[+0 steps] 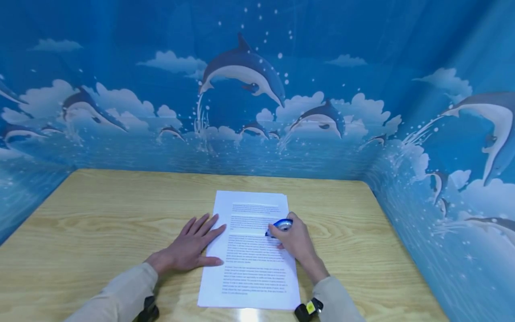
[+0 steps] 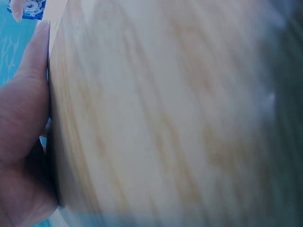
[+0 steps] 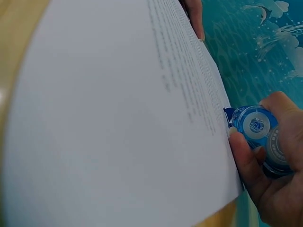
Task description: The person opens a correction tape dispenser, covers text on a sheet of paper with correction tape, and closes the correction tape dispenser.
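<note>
A stack of printed white paper [image 1: 213, 286] lies on the table, its upper corner edges slightly uneven. My left hand [image 1: 195, 246] is spread flat, fingertips and thumb resting on the paper's left margin. At the right side of the text, my right hand [image 1: 299, 239] grips a blue correction tape dispenser [image 3: 258, 127] between thumb and fingers. The dispenser's tip meets the page beside the printed lines in the right wrist view. Bright white bands [image 1: 249, 232] cross the upper part of the text. In the left wrist view, the dispenser [image 2: 29, 8] shows only at the top corner.
The light wood table [image 1: 120, 214] extends on both sides of the paper. A blue curtain [image 1: 249, 152] printed with dolphins and clouds stands along the back and sides. Dark wrist cameras [image 1: 309, 308] sit at both cuffs, close to the tabletop.
</note>
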The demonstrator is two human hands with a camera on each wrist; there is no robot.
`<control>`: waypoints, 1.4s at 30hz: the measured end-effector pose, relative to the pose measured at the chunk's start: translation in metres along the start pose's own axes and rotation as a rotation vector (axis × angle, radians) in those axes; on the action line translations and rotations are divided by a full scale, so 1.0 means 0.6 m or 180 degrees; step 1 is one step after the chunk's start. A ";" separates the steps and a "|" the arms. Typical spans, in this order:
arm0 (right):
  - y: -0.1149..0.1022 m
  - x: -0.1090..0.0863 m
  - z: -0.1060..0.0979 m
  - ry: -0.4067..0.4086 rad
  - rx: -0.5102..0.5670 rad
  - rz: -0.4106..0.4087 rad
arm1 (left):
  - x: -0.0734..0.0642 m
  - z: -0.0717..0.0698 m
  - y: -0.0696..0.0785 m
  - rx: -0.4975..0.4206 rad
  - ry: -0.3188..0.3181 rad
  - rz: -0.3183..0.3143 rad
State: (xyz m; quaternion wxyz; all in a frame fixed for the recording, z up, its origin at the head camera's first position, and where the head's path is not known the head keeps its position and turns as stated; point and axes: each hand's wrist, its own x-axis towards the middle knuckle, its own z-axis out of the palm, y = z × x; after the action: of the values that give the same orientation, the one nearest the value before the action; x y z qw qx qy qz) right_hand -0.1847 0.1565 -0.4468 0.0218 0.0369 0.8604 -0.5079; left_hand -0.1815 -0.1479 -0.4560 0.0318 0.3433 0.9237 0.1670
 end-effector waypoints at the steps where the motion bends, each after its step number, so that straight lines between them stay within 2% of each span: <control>1: 0.000 0.000 -0.001 0.0002 -0.0024 -0.0001 | 0.000 0.000 0.000 0.0001 -0.0013 -0.0012; 11: 0.004 -0.001 -0.010 0.0099 -0.0252 -0.0018 | 0.001 0.003 -0.002 0.0018 -0.0017 -0.0013; 31: 0.011 -0.002 -0.018 0.0162 -0.0007 -0.0064 | 0.002 -0.003 0.003 0.0033 -0.0069 -0.0046; 42: 0.014 -0.005 -0.020 0.0216 -0.0079 -0.0052 | 0.002 -0.001 0.001 0.0031 -0.0056 -0.0032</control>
State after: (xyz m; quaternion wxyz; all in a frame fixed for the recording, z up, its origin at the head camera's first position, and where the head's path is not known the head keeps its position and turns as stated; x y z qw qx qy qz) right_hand -0.1809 0.1706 -0.4481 -0.0111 0.0469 0.8672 -0.4957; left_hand -0.1818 -0.1470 -0.4554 0.0391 0.3402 0.9259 0.1593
